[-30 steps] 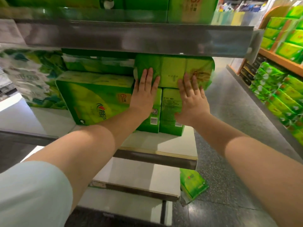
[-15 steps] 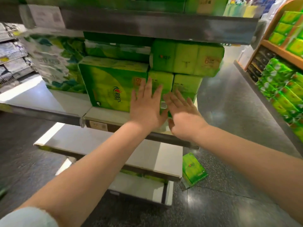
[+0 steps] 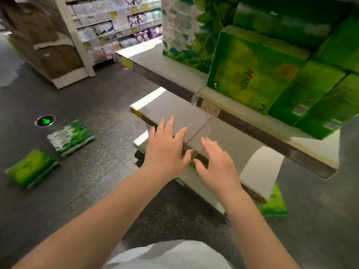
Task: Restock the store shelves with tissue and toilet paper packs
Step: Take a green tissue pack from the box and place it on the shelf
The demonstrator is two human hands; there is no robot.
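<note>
Tissue packs (image 3: pixel 254 74), big and green, sit stacked on the top shelf (image 3: pixel 165 66) at its right end, with a white and green leafy pack (image 3: pixel 186 30) just left of them on the same shelf. Below that shelf a lower shelf (image 3: pixel 174 111) sticks out, bare and grey. The left hand (image 3: pixel 165 150) and the right hand (image 3: pixel 217 167) hang over the lower shelf's front edge, side by side, fingers spread apart and holding nothing. Left of the lower shelf, on the dark shiny floor (image 3: pixel 87 191), lie a white and green pack (image 3: pixel 71 137) and a green pack (image 3: pixel 32 168), close together. Beside them a round floor light (image 3: pixel 45 120) shows a green arrow. Another green pack (image 3: pixel 274 202) lies on the floor under the shelf's right end. Far behind, across the aisle, more shelves (image 3: pixel 116 22) hold pale packs.
</note>
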